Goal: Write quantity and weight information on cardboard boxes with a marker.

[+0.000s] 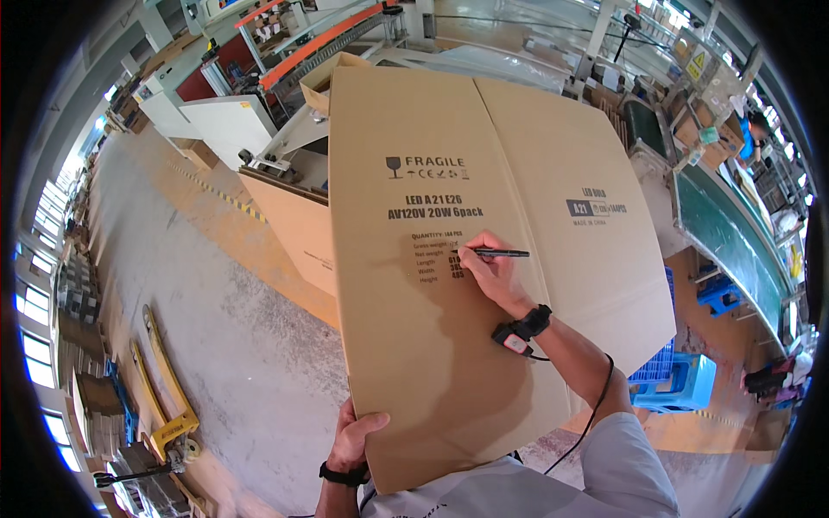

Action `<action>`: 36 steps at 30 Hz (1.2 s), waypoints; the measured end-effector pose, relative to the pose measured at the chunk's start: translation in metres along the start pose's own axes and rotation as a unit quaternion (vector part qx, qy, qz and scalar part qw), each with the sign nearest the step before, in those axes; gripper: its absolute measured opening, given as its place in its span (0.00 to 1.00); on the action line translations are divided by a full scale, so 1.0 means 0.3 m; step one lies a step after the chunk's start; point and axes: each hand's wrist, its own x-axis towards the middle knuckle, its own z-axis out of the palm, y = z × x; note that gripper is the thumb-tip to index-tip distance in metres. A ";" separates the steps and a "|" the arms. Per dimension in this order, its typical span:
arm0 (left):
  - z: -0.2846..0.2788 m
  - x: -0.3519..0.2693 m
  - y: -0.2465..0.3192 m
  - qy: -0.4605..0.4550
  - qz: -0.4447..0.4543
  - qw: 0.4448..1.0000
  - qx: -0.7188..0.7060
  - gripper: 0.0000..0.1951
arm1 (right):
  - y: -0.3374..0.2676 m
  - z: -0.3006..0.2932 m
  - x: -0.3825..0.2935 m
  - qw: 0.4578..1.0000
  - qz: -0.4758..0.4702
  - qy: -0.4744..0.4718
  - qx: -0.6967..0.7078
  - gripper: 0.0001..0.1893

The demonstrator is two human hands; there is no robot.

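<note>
A large flattened cardboard carton [414,349] spans the middle of the view, its near end against my torso. Black print and a fragile symbol mark its face, and a crease divides it into two panels. My right hand [493,269] grips a black marker pen [499,252], its tip at the printed weight lines on the left panel. At the carton's lower left edge, my left hand [355,435] holds the board with the thumb on top; its fingers are hidden behind.
A yellow pallet jack [170,421] stands on the floor at left. Blue plastic stools [677,382] and a green-topped workbench [732,223] are at right, where another person [754,133] is partly visible. Behind the carton stands a machine with an orange rail [317,48].
</note>
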 end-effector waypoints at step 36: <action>-0.008 -0.001 0.000 -0.028 0.001 1.000 0.000 0.27 | 0.009 0.000 -0.003 0.999 0.036 0.015 0.012 0.08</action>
